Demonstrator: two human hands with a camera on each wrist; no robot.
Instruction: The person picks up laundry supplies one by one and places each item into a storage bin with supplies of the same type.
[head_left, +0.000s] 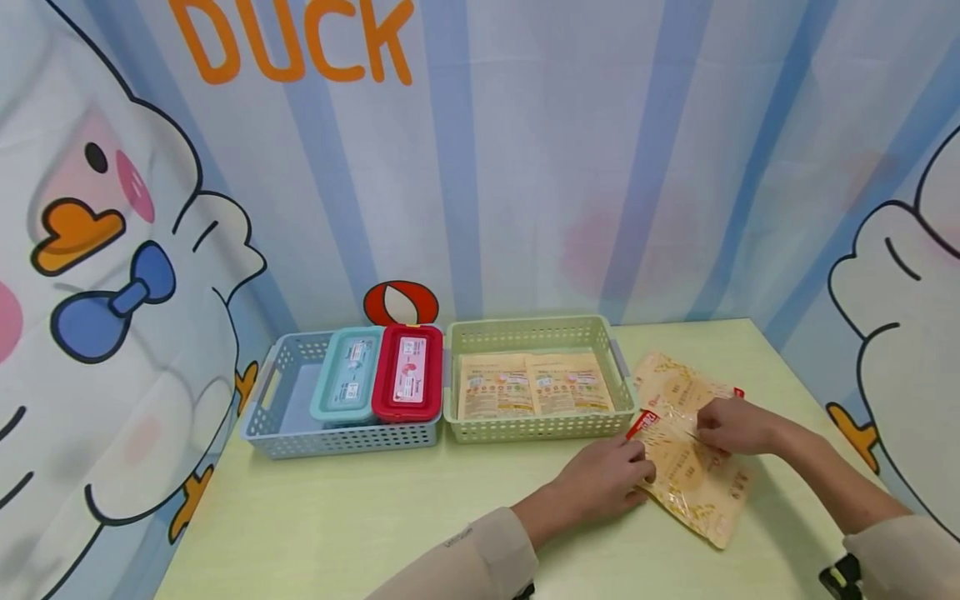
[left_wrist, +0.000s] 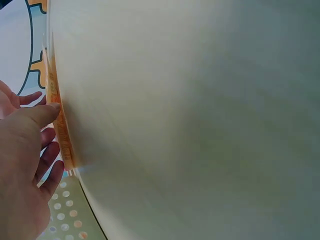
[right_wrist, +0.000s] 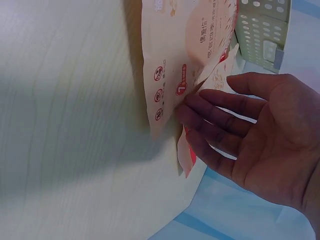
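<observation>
Two overlapping yellow printed pouches with red accents lie at the table's right; the front pouch [head_left: 693,492] is partly over the back pouch [head_left: 671,379]. My left hand [head_left: 603,483] pinches the front pouch's left edge, its thumb [left_wrist: 50,112] against the edge in the left wrist view, the index finger mostly hidden. My right hand [head_left: 738,425] is at the pouches' right side. In the right wrist view its extended fingers [right_wrist: 220,110] touch the front pouch's edge, with the thumb apart from them.
A green basket [head_left: 540,429] left of the pouches holds two similar flat packs [head_left: 532,383]. Beside it, a blue basket [head_left: 345,443] contains a teal lidded box [head_left: 348,375] and a red lidded box [head_left: 408,375]. A duck-print curtain [head_left: 517,167] hangs behind the table [head_left: 337,525].
</observation>
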